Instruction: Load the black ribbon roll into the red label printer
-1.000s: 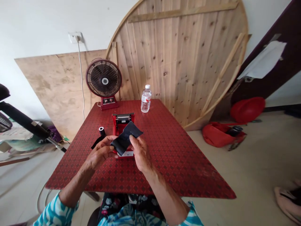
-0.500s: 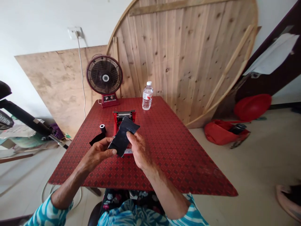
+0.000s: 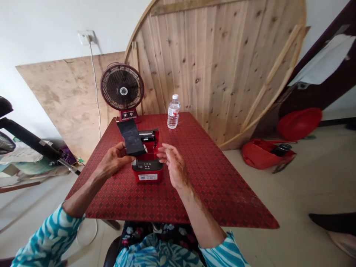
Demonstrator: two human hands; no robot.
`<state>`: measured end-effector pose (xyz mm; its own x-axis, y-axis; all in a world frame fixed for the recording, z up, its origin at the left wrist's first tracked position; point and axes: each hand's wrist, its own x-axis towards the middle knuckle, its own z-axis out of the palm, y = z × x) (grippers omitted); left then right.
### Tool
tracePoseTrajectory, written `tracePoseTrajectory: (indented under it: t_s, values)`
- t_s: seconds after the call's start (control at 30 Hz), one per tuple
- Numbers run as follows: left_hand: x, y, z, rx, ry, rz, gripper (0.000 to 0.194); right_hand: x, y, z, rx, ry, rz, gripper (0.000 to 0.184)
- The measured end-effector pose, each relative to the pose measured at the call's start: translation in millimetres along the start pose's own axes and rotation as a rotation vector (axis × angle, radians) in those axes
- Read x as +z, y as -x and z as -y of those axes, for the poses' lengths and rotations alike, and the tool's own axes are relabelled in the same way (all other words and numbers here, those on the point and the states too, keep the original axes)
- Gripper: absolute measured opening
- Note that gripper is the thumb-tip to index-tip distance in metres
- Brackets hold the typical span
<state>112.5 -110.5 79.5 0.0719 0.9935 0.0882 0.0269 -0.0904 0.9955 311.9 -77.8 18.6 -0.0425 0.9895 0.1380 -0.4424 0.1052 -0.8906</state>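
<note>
My left hand point(image 3: 118, 157) pinches a black ribbon strip point(image 3: 132, 137) near its lower end, thumb in front. A pale round core end shows at the strip's lower right corner. Behind and below it, a red and black label printer point(image 3: 147, 167) stands open on the table, with a roller visible inside and a white label on its front. To the printer's right is my right hand point(image 3: 174, 163), fingers apart and slightly curled, with nothing visible in it. Whether its fingertips touch the printer, I cannot tell. The strip hides part of the printer's left side.
A dark red fan point(image 3: 122, 91) and a water bottle point(image 3: 173, 113) stand toward the back of the red patterned table point(image 3: 211, 185). A large round wooden panel point(image 3: 211, 70) leans on the wall. On the floor at right lies a red bag point(image 3: 256, 155).
My right hand has let go of the black strip and moved slightly right. My left hand has turned the strip and shifted it left, uncovering the printer. The small black roll is hidden now.
</note>
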Motion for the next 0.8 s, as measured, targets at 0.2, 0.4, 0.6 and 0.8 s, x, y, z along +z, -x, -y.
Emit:
tracePoseTrajectory:
  t_s: [0.2,0.4,0.6,0.8]
  values:
    - [0.8,-48,47,0.118,-0.458,-0.045,0.023,-27,-12,-13,0.012,0.036,-0.123,0.035]
    - [1.3,-63,53,0.121,-0.692,0.037,0.023,-38,-16,-27,0.042,0.05,-0.176,0.036]
    - [-3.1,-68,37,0.108,-1.011,0.136,0.036,-47,-18,-39,0.037,0.068,-0.168,0.039]
    - [1.5,-80,37,0.114,-1.182,0.225,0.041,-52,-18,-43,0.034,0.074,-0.17,0.041]
